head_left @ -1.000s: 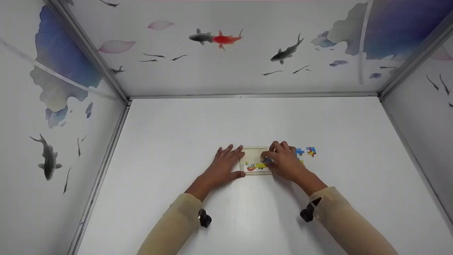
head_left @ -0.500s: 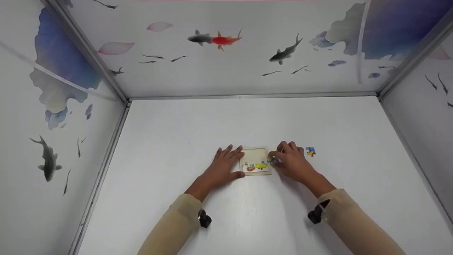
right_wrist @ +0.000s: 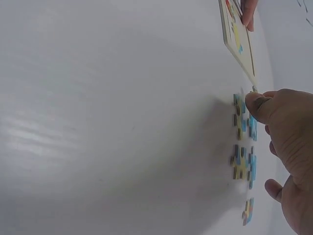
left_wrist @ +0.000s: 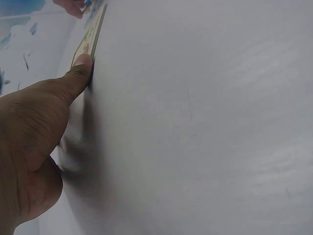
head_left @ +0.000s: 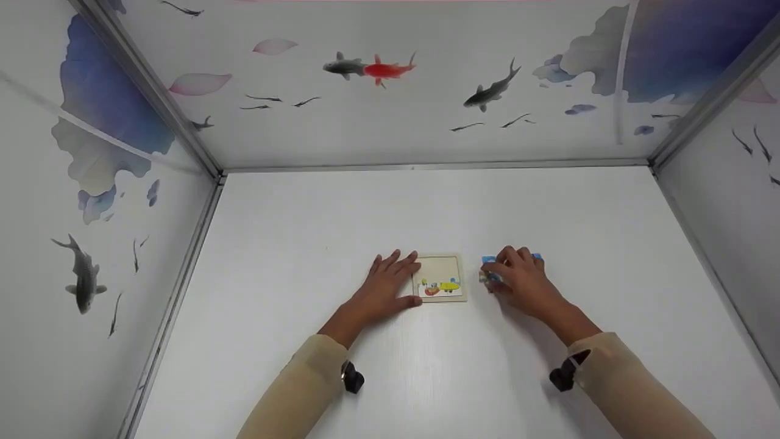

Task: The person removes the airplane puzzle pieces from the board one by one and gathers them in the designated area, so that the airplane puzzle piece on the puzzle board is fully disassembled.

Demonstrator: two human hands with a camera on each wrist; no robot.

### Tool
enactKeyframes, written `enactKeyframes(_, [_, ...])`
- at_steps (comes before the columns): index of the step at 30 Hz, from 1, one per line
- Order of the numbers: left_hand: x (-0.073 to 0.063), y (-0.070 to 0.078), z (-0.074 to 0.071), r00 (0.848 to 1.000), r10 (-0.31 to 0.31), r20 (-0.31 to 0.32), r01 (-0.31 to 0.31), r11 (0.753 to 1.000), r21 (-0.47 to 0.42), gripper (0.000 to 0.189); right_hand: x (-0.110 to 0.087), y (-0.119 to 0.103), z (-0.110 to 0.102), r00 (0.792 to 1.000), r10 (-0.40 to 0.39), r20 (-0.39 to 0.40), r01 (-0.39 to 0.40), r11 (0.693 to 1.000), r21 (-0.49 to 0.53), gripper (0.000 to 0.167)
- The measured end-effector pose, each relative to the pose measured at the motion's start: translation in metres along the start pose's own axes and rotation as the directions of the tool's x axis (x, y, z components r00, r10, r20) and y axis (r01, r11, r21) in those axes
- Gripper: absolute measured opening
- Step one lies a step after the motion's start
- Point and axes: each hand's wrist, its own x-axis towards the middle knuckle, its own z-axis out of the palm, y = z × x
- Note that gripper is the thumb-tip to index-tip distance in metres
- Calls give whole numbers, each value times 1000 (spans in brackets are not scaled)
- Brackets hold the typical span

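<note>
A small wooden puzzle tray (head_left: pixel 439 266) lies on the white table, with joined colourful pieces (head_left: pixel 443 287) along its near side. My left hand (head_left: pixel 388 288) rests at the tray's left edge, fingers spread and thumb (left_wrist: pixel 83 61) on the near corner. Right of the tray, my right hand (head_left: pixel 529 285) pinches a puzzle piece (right_wrist: pixel 254 89) between thumb and fingertips; most of it is hidden. Beneath and beside that hand are loose blue and yellow puzzle pieces (right_wrist: pixel 239 161), partly covered in the head view.
The white tabletop (head_left: pixel 341 213) is bounded by panels printed with fish and lotus leaves, joined by metal edging (head_left: pixel 414 166). A black wrist camera (head_left: pixel 352 377) sits at the left cuff, another black camera (head_left: pixel 563 377) at the right.
My right hand has moved right, away from the tray, over the loose pieces, carrying the pinched puzzle piece. The left hand and the tray have stayed in place.
</note>
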Motion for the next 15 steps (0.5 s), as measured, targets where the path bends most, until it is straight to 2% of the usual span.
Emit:
enactKeyframes(7, [-1, 0, -1, 1000, 12, -5, -12, 1000, -12, 83, -13, 14, -8, 999, 43, 22, -43, 999, -7, 39])
enactKeyframes(15, [0, -2, 0, 1000, 21, -4, -21, 1000, 0, 84, -34, 36, -15, 999, 53, 10, -52, 998, -21, 35])
